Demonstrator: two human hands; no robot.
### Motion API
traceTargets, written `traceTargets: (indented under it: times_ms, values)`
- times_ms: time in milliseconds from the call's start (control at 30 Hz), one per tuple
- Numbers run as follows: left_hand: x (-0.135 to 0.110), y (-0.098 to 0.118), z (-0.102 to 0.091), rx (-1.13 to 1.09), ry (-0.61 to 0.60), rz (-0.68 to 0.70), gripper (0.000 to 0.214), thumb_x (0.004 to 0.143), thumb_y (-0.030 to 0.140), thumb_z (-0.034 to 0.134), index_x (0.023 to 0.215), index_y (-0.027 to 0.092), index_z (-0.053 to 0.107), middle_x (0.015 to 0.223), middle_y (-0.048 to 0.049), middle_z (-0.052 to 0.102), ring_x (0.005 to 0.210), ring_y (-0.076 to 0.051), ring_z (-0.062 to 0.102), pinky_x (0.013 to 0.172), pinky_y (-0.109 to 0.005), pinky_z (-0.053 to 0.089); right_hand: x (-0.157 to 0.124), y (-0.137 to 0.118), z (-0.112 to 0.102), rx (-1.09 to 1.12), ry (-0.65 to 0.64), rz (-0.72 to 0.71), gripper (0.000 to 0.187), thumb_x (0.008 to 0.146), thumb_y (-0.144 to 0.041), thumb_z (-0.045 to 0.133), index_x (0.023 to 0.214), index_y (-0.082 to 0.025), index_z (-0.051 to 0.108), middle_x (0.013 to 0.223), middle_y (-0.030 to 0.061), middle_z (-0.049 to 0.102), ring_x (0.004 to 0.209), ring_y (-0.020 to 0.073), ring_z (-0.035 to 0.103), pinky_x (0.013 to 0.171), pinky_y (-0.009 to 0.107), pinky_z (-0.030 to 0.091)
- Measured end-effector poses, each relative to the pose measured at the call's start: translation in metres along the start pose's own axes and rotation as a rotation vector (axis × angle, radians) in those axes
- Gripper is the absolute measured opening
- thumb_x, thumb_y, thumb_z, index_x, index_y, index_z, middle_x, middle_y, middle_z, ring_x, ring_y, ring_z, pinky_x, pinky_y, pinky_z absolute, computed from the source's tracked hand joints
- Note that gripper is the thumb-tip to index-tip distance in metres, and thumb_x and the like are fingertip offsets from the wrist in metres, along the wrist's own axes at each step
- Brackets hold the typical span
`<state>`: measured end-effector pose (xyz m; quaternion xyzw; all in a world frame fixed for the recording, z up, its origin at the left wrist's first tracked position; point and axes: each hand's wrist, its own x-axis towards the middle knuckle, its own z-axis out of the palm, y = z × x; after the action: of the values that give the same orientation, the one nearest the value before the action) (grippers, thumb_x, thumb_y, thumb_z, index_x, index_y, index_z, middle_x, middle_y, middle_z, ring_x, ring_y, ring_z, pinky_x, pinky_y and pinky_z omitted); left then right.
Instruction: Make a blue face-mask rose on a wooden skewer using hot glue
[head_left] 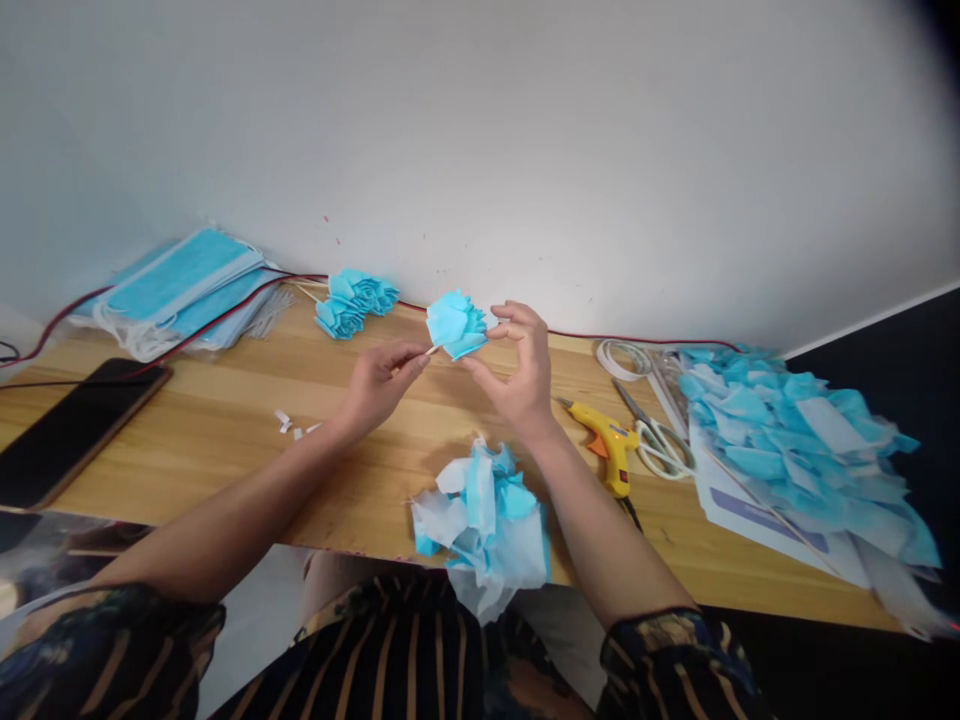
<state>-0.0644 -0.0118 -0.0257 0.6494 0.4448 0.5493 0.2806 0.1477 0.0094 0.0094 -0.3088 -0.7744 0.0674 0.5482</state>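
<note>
A light blue fabric flower (456, 325) on a thin wooden stick (432, 350) is held up over the table. My left hand (386, 380) pinches the stick just under the petals. Curved about the flower's right side, my right hand (521, 365) has its thumb and fingers apart. Its fingertips are at the petal edges, and I cannot tell whether they touch. Below the hands lies a crumpled heap of blue and white fabric pieces (487, 510), partly over the table's front edge.
Finished blue flowers (356, 300) and stacked face masks (187, 280) lie at back left, a phone (75, 425) in front. Right of my arm are a yellow glue gun (611, 440), scissors (660, 440), white tape (624, 358) and a fabric pile (795, 440). A red-black wire (637, 340) runs along the wall.
</note>
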Motion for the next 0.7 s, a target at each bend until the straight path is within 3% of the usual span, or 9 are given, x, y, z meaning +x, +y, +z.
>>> traceTargets:
  times_ms: [200, 500, 700]
  values:
    - [0.0006, 0.0010, -0.0006, 0.062, -0.006, 0.047, 0.031, 0.093, 0.046, 0.065, 0.089, 0.019, 0.078, 0.081, -0.0041, 0.074, 0.073, -0.018, 0.061, 0.069, -0.030, 0.046, 0.0003, 0.0035, -0.0003, 0.003, -0.025, 0.041, 0.033, 0.084, -0.038, 0.079, 0.105, -0.030, 0.055, 0.125, 0.0079, 0.064, 0.127, 0.0306, 0.057, 0.113, 0.059, 0.042]
    - [0.0006, 0.0008, -0.0014, 0.167, -0.011, 0.179, 0.029, 0.098, 0.039, 0.061, 0.095, 0.018, 0.080, 0.088, -0.0057, 0.078, 0.077, -0.019, 0.067, 0.072, -0.029, 0.048, -0.0007, 0.0065, 0.0017, -0.083, -0.011, -0.094, 0.021, 0.088, -0.033, 0.076, 0.098, -0.029, 0.058, 0.124, 0.0070, 0.065, 0.124, 0.0288, 0.060, 0.106, 0.054, 0.048]
    - [0.0001, -0.0003, -0.0012, 0.194, -0.021, 0.182, 0.027, 0.098, 0.037, 0.060, 0.097, 0.019, 0.081, 0.092, -0.0065, 0.080, 0.080, -0.019, 0.070, 0.074, -0.029, 0.050, -0.0004, 0.0055, 0.0010, -0.107, 0.015, -0.141, 0.014, 0.091, -0.026, 0.073, 0.092, -0.028, 0.059, 0.120, 0.0059, 0.065, 0.120, 0.0269, 0.061, 0.103, 0.051, 0.049]
